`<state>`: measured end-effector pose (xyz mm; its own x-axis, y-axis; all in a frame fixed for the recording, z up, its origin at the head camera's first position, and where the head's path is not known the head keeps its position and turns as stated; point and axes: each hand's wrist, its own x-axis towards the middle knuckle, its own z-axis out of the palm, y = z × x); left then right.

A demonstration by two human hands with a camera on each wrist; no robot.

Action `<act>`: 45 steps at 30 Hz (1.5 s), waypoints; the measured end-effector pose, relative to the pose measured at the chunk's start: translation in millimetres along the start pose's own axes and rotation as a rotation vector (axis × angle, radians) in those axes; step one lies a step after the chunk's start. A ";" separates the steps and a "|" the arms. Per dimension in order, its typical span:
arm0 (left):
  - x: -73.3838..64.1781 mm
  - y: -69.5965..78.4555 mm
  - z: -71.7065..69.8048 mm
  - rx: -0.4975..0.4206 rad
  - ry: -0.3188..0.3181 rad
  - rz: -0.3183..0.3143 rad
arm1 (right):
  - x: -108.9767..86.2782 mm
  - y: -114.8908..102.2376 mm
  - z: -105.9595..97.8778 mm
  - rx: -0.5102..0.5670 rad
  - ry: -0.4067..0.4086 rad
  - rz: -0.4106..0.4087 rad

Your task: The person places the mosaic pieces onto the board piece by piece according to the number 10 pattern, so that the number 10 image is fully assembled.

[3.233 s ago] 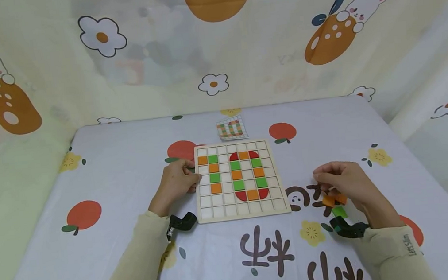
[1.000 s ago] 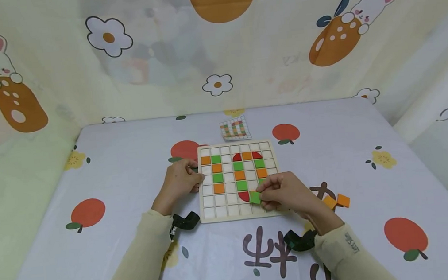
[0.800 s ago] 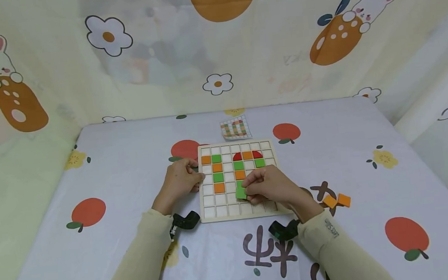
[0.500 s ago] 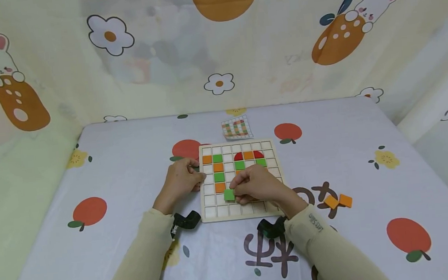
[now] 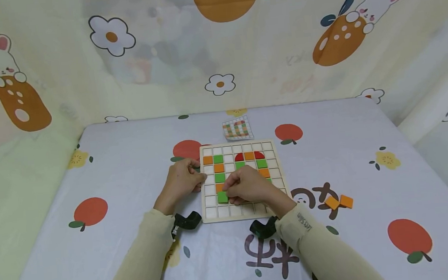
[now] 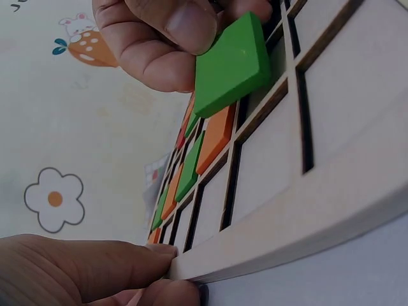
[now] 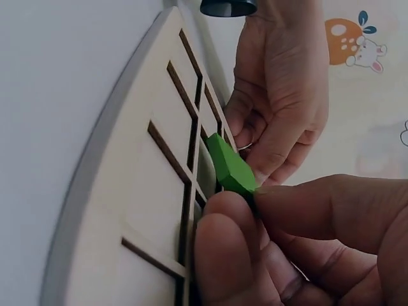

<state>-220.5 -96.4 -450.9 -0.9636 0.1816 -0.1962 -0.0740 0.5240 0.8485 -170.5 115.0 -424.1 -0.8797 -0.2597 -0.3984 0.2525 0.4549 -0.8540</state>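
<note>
Between thumb and fingers, my right hand (image 5: 249,184) pinches a green square tile (image 5: 223,197). The tile is tilted over a cell below the left column's orange tile (image 6: 217,139), as the left wrist view shows. My left hand (image 5: 181,182) grips the left edge of the wooden grid board (image 5: 246,217), thumb on top of the frame. Orange and green tiles fill part of the left column. A red, orange and green ring of tiles on the right is partly hidden by my right hand. In the right wrist view the green tile (image 7: 229,167) sits at my fingertips.
Two loose orange tiles (image 5: 339,202) lie on the tablecloth to the right of the board. A small printed pattern card (image 5: 237,128) lies behind the board. A black wrist camera (image 5: 188,221) is on the left wrist, and another (image 5: 263,228) on the right.
My right hand has brought the green tile from the loose pile at the right across the board to the left column. My left hand stays at the board's edge.
</note>
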 end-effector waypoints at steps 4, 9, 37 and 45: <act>0.2 1.1 1.1 0.010 -0.007 0.003 | -0.6 1.3 1.5 -0.006 0.012 0.015; -0.3 1.7 1.7 0.017 -0.006 0.005 | -1.6 1.5 2.7 -0.021 0.016 0.002; -3.2 3.4 -1.6 0.027 0.003 -0.001 | -127.4 110.6 -138.3 -0.103 0.447 0.089; -2.7 3.4 -0.5 0.018 0.004 -0.012 | -154.6 137.5 -155.7 -0.263 0.469 0.243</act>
<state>-218.3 -95.6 -447.3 -0.9637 0.1717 -0.2045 -0.0813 0.5409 0.8371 -62.6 350.3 -427.8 -0.9085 0.2559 -0.3304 0.4134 0.6660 -0.6209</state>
